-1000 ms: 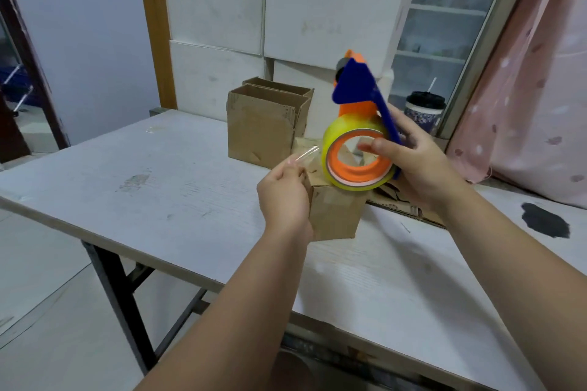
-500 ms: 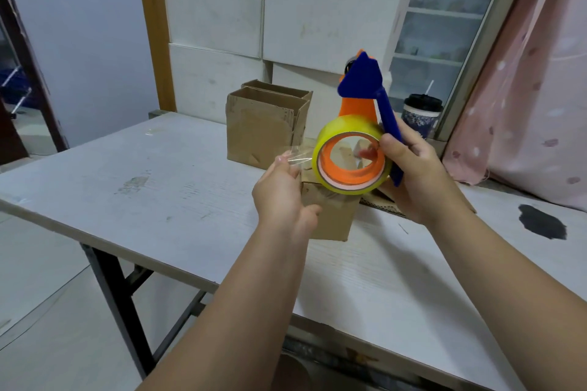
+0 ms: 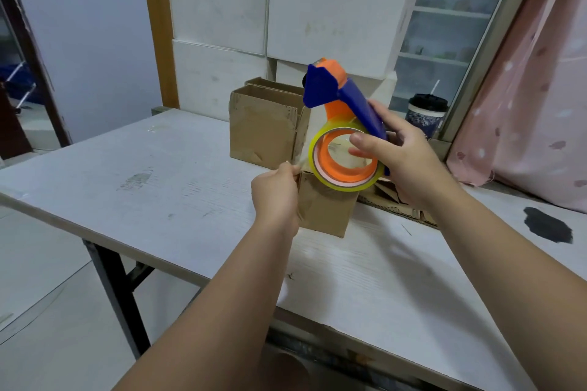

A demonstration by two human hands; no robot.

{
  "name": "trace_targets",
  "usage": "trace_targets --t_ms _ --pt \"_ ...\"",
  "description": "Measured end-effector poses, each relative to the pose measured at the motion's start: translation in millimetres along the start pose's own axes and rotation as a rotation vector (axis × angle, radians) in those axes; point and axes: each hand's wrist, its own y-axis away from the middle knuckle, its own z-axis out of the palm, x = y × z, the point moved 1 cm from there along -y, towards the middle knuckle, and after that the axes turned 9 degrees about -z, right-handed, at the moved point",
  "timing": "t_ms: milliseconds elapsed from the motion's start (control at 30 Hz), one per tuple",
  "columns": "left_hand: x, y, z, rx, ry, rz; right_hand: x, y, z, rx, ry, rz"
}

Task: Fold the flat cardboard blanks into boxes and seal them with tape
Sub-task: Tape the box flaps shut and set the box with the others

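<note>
The small cardboard box point(image 3: 324, 211) stands on the white table point(image 3: 165, 200), just below the tape dispenser point(image 3: 336, 95). The right hand point(image 3: 409, 165) grips the dispenser; the left hand point(image 3: 274, 192) pinches the clear tape end point(image 3: 301, 162) at the box's upper edge. Expect light, crushable cardboard and limp, self-sticking tape: hold it taut. Open boxes point(image 3: 263, 133) stand behind, against white panels point(image 3: 317, 9).

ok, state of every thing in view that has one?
tape dispenser: held above the table by right hand
tape end: pulled out, pinched by left hand
near box: folded, standing on table
back boxes: standing, tops open
cup: lidded, straw in
</note>
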Motion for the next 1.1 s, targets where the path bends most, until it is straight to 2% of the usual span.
trace_targets --t_ms 367,967,1100 --pt "4 -5 -4 -0.035 -0.068 0.002 -4 11 5 -0.012 0.104 -0.094" --pt "11 -18 -5 -0.072 -0.200 0.116 14 10 9 0.134 -0.215 -0.043" --pt "8 -20 -4 -0.113 -0.155 0.057 11 6 1 0.088 -0.248 0.007"
